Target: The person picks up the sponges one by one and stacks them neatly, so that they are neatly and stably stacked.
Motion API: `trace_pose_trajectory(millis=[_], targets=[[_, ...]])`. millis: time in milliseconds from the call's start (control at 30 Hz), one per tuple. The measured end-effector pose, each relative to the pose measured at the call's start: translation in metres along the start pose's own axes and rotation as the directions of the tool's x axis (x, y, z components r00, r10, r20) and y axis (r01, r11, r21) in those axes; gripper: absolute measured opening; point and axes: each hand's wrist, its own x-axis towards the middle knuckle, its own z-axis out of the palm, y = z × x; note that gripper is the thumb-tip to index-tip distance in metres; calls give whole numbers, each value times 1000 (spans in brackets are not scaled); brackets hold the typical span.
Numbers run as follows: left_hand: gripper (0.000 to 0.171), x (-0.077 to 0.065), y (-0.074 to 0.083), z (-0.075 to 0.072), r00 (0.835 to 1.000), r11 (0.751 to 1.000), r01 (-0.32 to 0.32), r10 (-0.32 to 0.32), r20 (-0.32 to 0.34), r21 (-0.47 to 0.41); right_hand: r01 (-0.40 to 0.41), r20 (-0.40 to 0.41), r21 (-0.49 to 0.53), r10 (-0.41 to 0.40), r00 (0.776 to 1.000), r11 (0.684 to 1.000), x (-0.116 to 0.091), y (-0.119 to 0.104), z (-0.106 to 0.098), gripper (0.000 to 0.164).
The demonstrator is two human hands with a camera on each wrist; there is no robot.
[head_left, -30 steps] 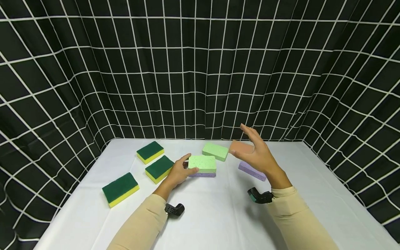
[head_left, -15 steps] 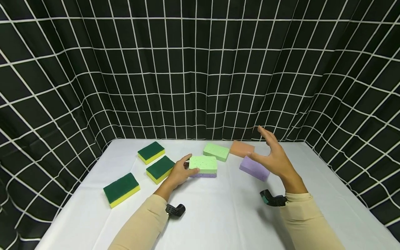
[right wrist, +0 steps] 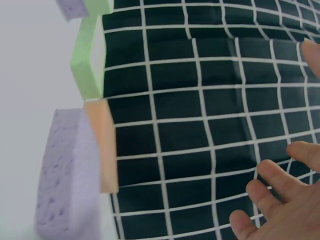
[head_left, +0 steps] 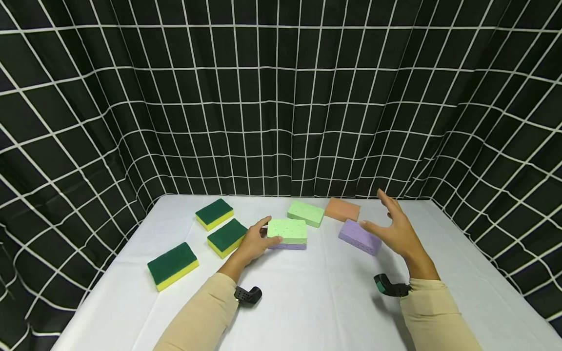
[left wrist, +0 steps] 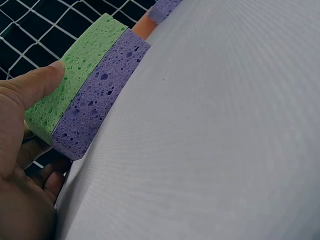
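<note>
My left hand (head_left: 253,244) holds the left end of a light green sponge (head_left: 288,230), thumb on its near side and fingers behind. That sponge lies flat on a purple sponge (left wrist: 99,95), their edges nearly flush in the left wrist view. Raised over the right part of the table, my right hand (head_left: 399,235) has its fingers spread and nothing in them. Just left of it lies a second purple sponge (head_left: 360,236). Behind that are an orange sponge (head_left: 342,209) and another light green sponge (head_left: 306,213).
On the left lie three yellow sponges with dark green scouring tops: a near one (head_left: 173,265), a middle one (head_left: 227,237) and a far one (head_left: 214,213). A white cloth covers the table (head_left: 307,302). Black curtains (head_left: 281,97) with a white grid enclose the back and sides.
My right hand has moved right and slightly down, away from the orange and purple sponges, uncovering them. The left hand stays on the stacked sponges.
</note>
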Motion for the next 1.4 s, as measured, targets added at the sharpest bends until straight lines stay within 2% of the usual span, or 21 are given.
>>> trace_pose_trajectory(millis=[300, 700, 967, 1100, 1400], targets=[[80, 1, 0, 2, 1000, 1000, 4, -4, 21, -26, -65, 14, 20, 65, 998, 998, -7, 30, 7, 95], [80, 0, -3, 2, 1000, 1000, 1, 0, 31, -30, -159, 46, 25, 157, 986, 987, -15, 58, 11, 94], [80, -2, -4, 0, 1000, 1000, -3, 3, 27, -26, -262, 127, -9, 261, 957, 965, -20, 73, 20, 98], [80, 0, -4, -1, 1000, 1000, -14, 14, 23, -11, -272, 137, -37, 275, 952, 962, -20, 80, 22, 98], [80, 1, -1, -2, 1000, 1000, 3, -3, 12, -7, -290, 176, -54, 295, 939, 956, -17, 88, 24, 104]])
